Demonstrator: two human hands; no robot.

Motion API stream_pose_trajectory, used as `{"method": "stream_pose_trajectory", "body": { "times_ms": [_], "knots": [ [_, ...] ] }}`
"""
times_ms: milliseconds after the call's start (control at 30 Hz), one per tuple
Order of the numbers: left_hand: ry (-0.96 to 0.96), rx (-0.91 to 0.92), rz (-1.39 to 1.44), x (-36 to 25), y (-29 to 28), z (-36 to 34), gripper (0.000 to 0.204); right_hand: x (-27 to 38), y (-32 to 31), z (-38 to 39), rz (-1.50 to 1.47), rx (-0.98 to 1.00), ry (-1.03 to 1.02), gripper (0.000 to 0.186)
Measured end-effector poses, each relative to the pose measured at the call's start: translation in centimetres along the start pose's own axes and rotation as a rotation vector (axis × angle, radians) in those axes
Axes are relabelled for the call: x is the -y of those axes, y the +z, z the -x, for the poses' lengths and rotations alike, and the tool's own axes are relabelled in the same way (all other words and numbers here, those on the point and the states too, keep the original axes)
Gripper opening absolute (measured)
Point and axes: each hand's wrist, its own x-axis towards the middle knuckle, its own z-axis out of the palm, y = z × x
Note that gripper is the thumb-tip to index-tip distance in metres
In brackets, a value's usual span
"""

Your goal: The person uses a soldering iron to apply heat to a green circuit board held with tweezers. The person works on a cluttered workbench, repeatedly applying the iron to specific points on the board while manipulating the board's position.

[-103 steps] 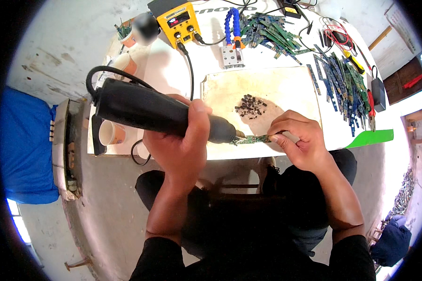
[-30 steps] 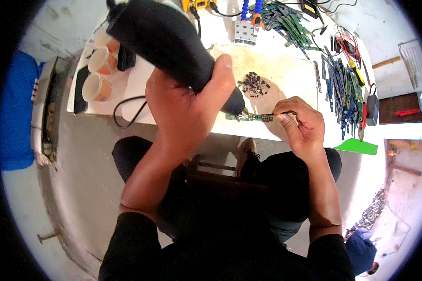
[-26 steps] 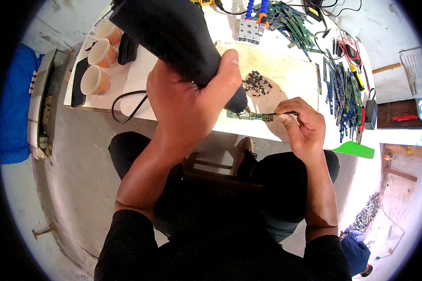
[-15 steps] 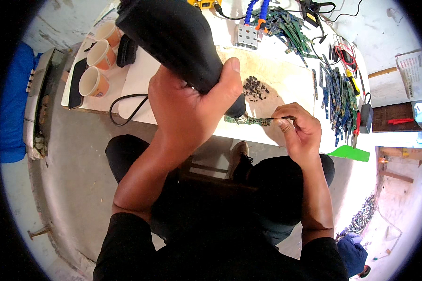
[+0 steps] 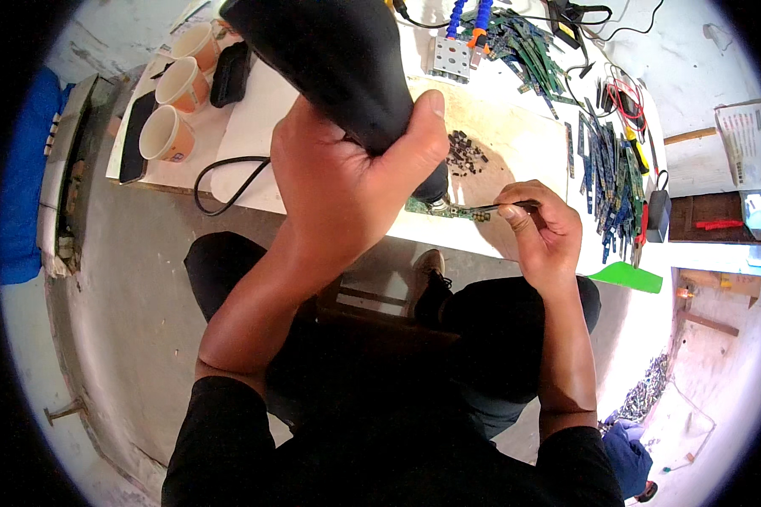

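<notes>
Green near the front edge of the white table [image 5: 469, 234]: a narrow, component-studded circuit-board strip [image 5: 481, 216], just below the silver nozzle [image 5: 437, 204] of a thick black cylindrical tool [image 5: 338, 68]. Wrapped by the left hand [image 5: 338, 198], fingertips hidden. Pinched between thumb and fingers of the right hand [image 5: 550, 232]: a thin dark rod-like implement [image 5: 484, 208], reaching to the strip, contact unclear. For the strip, likely light, stiff, brittle handling, perhaps hot; best held by the long edges, clear of raised components.
</notes>
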Motion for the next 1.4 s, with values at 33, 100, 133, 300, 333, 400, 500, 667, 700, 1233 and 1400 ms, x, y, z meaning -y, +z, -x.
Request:
{"method": "stream_pose_trajectory", "body": {
  "times_ms": [33, 100, 133, 300, 333, 400, 500, 667, 700, 1233, 1400],
  "knots": [
    [0.011, 0.003, -0.022, -0.1, -0.05, -0.12, 0.005, -0.02, -0.02, 0.1, -0.011, -0.005, 0.008, 0.008],
    [0.033, 0.007, -0.071, -0.39, -0.24, -0.29, 0.005, -0.03, -0.07, 0.13, -0.024, -0.008, 0.018, 0.009],
    [0.019, 0.007, -0.067, -0.44, -0.25, -0.24, 0.006, -0.08, -0.07, 0.12, -0.025, -0.006, 0.02, 0.009],
    [0.027, 0.023, -0.023, -0.46, -0.25, -0.24, 0.006, -0.01, -0.07, 0.07, -0.03, -0.023, 0.042, 0.008],
    [0.027, 0.019, -0.033, -0.47, -0.24, -0.23, 0.007, 0.04, -0.05, 0.1, -0.037, -0.026, 0.053, 0.008],
    [0.028, 0.012, -0.055, -0.51, -0.31, -0.25, 0.007, 0.09, -0.01, 0.15, -0.044, -0.033, 0.065, 0.009],
    [0.005, 0.0, -0.012, -0.22, -0.07, -0.15, 0.007, 0.05, 0.07, 0.16, -0.047, -0.043, 0.073, 0.009],
    [0.004, 0.017, -0.024, -0.9, -0.17, -0.19, 0.004, -0.07, 0.09, 0.22, -0.065, -0.056, 0.095, 0.009],
    [-0.005, 0.025, -0.024, -0.96, -0.21, -0.18, 0.003, -0.02, 0.09, 0.21, -0.059, -0.052, 0.096, 0.009],
    [0.015, 0.031, -0.014, -0.58, -0.11, -0.02, 0.006, 0.08, 0.17, 0.24, -0.058, -0.053, 0.124, 0.008],
    [0.004, 0.041, -0.005, -0.98, -0.25, -0.11, 0.006, -0.05, 0.24, 0.19, -0.027, -0.074, 0.114, 0.008]
  ]
}}
